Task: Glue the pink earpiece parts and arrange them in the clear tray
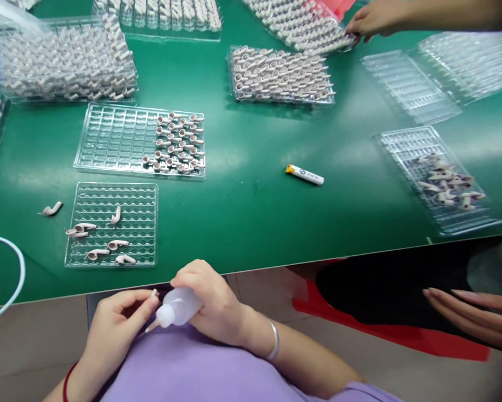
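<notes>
My right hand (217, 304) is closed around a small translucent squeeze bottle (182, 305), tilted with its thin nozzle pointing down and left. Beside that nozzle, my left hand (119, 321) pinches a pale earbud shell (154, 293) between thumb and fingers; only its tip shows. Both hands are in front of the purple shirt, just off the table's near edge. Beyond them lies a clear ridged tray (139, 220) with several loose earbud shells on it. One single earbud shell (52, 209) rests on the green table (225, 223) to the left of that tray.
A partly filled tray (116, 137) lies farther back, with stacked full trays (66, 61) behind it. A white-and-orange marker-like tube (305, 174) lies mid-table. At right are a tray of shells (443, 178), another person's hand (370, 22) at a far tray and a hand (477, 318) near the edge.
</notes>
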Demonstrator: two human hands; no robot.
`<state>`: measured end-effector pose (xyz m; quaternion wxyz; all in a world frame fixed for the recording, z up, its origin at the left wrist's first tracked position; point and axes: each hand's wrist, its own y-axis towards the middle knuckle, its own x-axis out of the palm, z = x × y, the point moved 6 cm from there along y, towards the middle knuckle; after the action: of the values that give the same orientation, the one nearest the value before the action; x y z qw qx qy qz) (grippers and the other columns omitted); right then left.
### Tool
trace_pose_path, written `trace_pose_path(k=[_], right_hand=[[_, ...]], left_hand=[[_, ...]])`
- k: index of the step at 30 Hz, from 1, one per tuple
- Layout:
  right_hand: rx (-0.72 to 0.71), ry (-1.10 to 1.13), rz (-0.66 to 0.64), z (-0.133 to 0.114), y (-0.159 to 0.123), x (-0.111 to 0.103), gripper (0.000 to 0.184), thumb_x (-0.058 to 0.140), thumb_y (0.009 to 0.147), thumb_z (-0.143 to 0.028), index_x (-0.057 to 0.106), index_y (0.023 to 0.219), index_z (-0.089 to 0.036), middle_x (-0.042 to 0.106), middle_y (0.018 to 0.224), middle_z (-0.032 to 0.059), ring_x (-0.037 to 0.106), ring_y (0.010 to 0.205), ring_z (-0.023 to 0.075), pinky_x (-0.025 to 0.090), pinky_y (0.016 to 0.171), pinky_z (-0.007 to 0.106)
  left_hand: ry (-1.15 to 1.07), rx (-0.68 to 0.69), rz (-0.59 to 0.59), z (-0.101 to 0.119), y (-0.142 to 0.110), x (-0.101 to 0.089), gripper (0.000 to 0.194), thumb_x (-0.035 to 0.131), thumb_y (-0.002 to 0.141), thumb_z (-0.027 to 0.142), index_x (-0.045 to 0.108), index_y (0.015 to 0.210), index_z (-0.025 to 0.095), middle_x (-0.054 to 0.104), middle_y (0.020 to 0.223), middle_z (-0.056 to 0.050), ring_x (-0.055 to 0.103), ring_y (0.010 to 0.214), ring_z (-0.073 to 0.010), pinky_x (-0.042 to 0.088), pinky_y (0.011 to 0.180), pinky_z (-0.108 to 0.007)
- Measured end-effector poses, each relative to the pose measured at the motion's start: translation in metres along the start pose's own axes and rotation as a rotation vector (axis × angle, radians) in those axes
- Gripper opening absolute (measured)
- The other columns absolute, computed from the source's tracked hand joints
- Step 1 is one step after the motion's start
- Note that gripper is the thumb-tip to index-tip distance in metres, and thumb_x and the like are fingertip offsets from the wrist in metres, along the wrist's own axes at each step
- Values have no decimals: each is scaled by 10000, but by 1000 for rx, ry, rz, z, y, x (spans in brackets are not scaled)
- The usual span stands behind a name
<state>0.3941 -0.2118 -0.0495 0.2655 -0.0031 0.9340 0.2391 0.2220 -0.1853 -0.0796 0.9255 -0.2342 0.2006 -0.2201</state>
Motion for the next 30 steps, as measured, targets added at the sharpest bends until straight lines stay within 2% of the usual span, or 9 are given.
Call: trace_pose_path(k=[4,7,9,12,15,17,19,23,30], right_hand=[[180,65,127,25,5,-34,347,751,781,-284,527,1037,-215,623,855,18,603,705,144,503,612,263],[262,9,267,41,9,-53,341,773,768,-331,535,987,-223,616,842,0,594,668,126,497,583,244],[307,-1,330,50,11,-59,329,767,772,-360,542,967,-220,618,845,0,591,662,124,495,571,241],[346,24,359,58,14,-58,329,761,773,-382,546,960,-218,623,847,-1,599,676,129,501,577,241],[346,53,370,60,13,-57,315,752,781,-375,545,956,-217,631,862,2,611,707,134,513,605,242],[363,63,378,62,12,-57,313,753,778,-373,547,953,-215,628,855,1,602,694,129,508,597,238],[376,61,376,63,11,-57,314,757,771,-374,552,946,-212,618,829,-4,581,657,121,491,565,229],[356,56,372,64,12,-57,326,769,757,-376,560,946,-212,614,826,-5,570,649,117,475,552,223],[362,58,375,64,11,-57,314,759,766,-377,562,946,-211,620,832,2,578,657,125,483,565,234]], left_hand=[[268,334,50,31,-9,-9,130,682,799,344,754,781,237,734,738,-21,671,650,-162,522,604,-225],[398,576,122,66,-4,-16,85,688,810,302,723,789,227,691,699,5,629,603,-122,494,570,-204],[506,727,218,97,13,-24,74,682,818,289,722,800,230,697,739,7,631,633,-118,494,604,-210],[666,894,380,148,58,-41,129,639,848,304,744,817,234,726,817,-6,653,748,-150,502,729,-258],[784,895,482,187,118,-58,231,555,884,286,765,878,187,733,881,-41,657,844,-192,489,780,-302],[871,841,459,199,155,-63,267,535,879,274,770,901,148,734,907,-67,656,871,-218,486,800,-328],[934,806,405,203,179,-65,285,514,871,258,775,883,145,739,895,-73,660,864,-226,488,808,-340],[991,799,317,196,195,-62,284,511,853,278,779,866,182,752,887,-68,666,830,-225,502,784,-348],[1021,784,292,193,195,-62,293,524,852,345,773,851,190,744,868,-77,658,810,-236,490,751,-354]])
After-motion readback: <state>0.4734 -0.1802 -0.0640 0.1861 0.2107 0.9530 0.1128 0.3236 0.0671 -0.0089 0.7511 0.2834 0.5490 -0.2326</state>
